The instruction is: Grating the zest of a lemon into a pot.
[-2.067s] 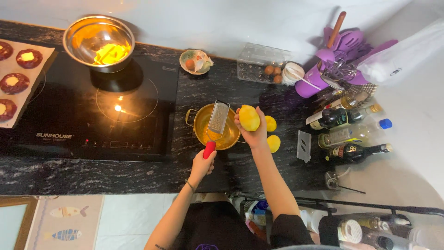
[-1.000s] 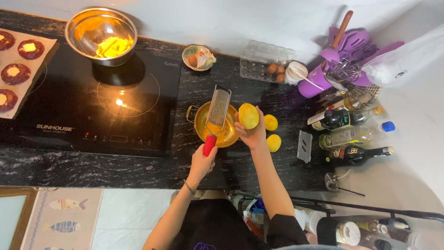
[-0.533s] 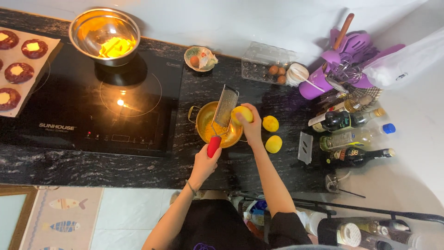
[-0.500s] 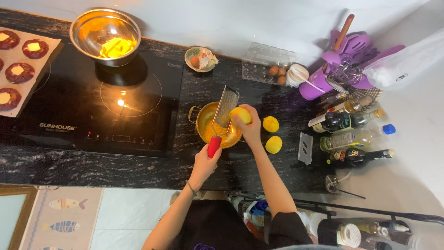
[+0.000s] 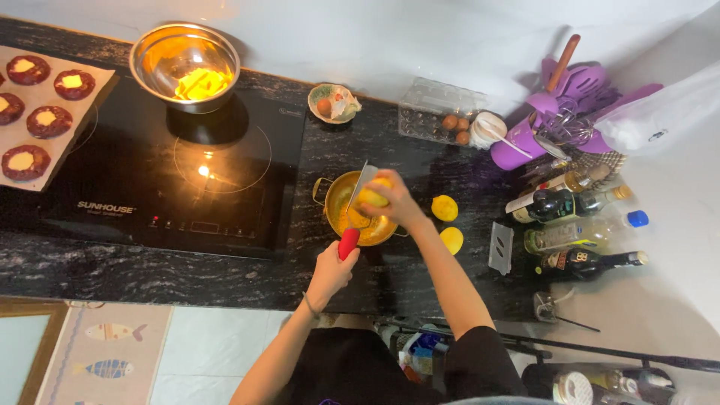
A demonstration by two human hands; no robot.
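My left hand (image 5: 331, 270) grips the red handle of a flat metal grater (image 5: 358, 196) that leans over a small golden pan (image 5: 334, 210) on the black countertop. My right hand (image 5: 393, 201) presses a yellow lemon (image 5: 370, 196) against the grater's face, above the pan. Yellow matter lies in the pan's bottom. Two more yellow lemon pieces (image 5: 447, 222) lie on the counter just right of the pan.
A black induction hob (image 5: 150, 180) carries a steel bowl (image 5: 185, 61) with yellow content. A tray of dark round cookies (image 5: 37, 105) lies at the left. Behind are a small dish (image 5: 334, 102), an egg carton (image 5: 442, 116), a purple utensil holder (image 5: 525, 139) and bottles (image 5: 577, 225).
My right hand has slid the lemon leftward, onto the grater's face. The grater has tilted and turned a little over the pan; my left hand stays on the handle.
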